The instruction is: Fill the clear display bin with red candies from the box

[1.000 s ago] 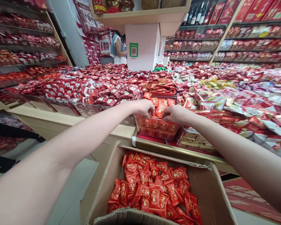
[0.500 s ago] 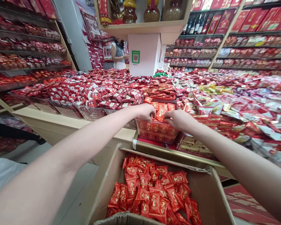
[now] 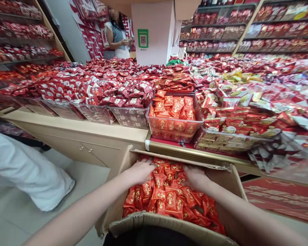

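A cardboard box [image 3: 233, 191] stands in front of me, holding many red wrapped candies [image 3: 169, 198] with gold lettering. Inside it, toward the far left, my left hand [image 3: 143, 171] rests on the candies with its fingers stretched apart. My right hand [image 3: 195, 178] reaches into the candies at the box's far right side, its fingers spread and partly sunk among the wrappers. Neither hand visibly grips a candy. Just beyond the box, a clear plastic bin [image 3: 174, 122] on the counter holds similar red candies [image 3: 176, 106], heaped near its rim.
Clear bins of dark red packets [image 3: 129, 116] line the counter to the left; a bin of durian-labelled packets [image 3: 233, 136] adjoins on the right. A white pillar [image 3: 154, 37] rises behind. Someone's pale-trousered leg [image 3: 28, 167] is at left; another person [image 3: 116, 36] stands farther back.
Both hands have left the clear bin, coming down and back toward me into the cardboard box. The view has tilted down, and the pale-trousered leg shows more at left.
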Demonstrator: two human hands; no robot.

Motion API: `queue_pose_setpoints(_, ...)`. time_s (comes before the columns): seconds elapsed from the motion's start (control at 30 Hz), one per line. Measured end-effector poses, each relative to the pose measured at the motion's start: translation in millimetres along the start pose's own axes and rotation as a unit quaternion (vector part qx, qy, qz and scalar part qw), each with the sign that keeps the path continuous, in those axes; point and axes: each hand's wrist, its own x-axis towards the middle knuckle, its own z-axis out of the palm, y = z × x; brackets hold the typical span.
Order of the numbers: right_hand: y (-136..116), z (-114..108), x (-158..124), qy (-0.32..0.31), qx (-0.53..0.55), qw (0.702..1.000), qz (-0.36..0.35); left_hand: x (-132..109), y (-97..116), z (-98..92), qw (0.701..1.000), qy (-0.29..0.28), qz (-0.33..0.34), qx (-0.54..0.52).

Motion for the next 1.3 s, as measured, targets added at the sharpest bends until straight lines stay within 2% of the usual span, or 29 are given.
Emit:
queue_pose_setpoints(0.1,1,9,5,0.021,0.012,0.999,0.035,3,-9,17.7,0.999,0.03,-0.025,0.004)
queue_pose_setpoints(0.3,-13,26,5,0.098,0.027,0.991,0.086,6,-16,26.9,0.994,0.078,-0.037,-0.064)
queue_pose_setpoints(0.47,-20,28,9,0.148,0.076,0.984,0.061,6,-14,23.7,0.987,0.113,-0.023,-0.112)
queue_pose_setpoints(0.57,-22,18,1,0.171,0.142,0.975,-0.001,-1,-5,10.7,0.974,0.142,0.011,-0.174)
queue_pose_setpoints(0.63,-26,5,-11,0.182,0.198,0.962,-0.055,-8,5,1.2,0.96,0.148,0.03,-0.236)
queue_pose_setpoints(0.77,-40,-30,-33,0.19,0.301,0.921,-0.156,-16,28,-6.1,0.925,0.108,0.041,-0.361)
queue_pose_setpoints(0.9,-57,-48,-39,0.187,0.375,0.882,-0.216,-14,45,-0.5,0.853,0.087,0.025,-0.514)
queue_pose_setpoints(1.0,-65,-61,-40,0.2,0.361,0.882,-0.227,-20,49,-1.8,0.815,0.117,0.014,-0.568)
queue_pose_setpoints(1.07,-65,-85,-36,0.215,0.332,0.885,-0.245,-29,45,-7.4,0.8,0.151,0.009,-0.58)
queue_pose_setpoints(1.13,-61,-122,-24,0.248,0.308,0.887,-0.239,-39,36,-14.8,0.776,0.192,0.009,-0.601)
queue_pose_setpoints(1.23,-54,-182,13,0.318,0.24,0.909,-0.125,-47,14,-22.8,0.729,0.271,-0.002,-0.629)
queue_pose_setpoints(1.3,-52,-211,45,0.304,0.152,0.938,-0.064,-49,-1,-22.7,0.71,0.315,-0.013,-0.63)
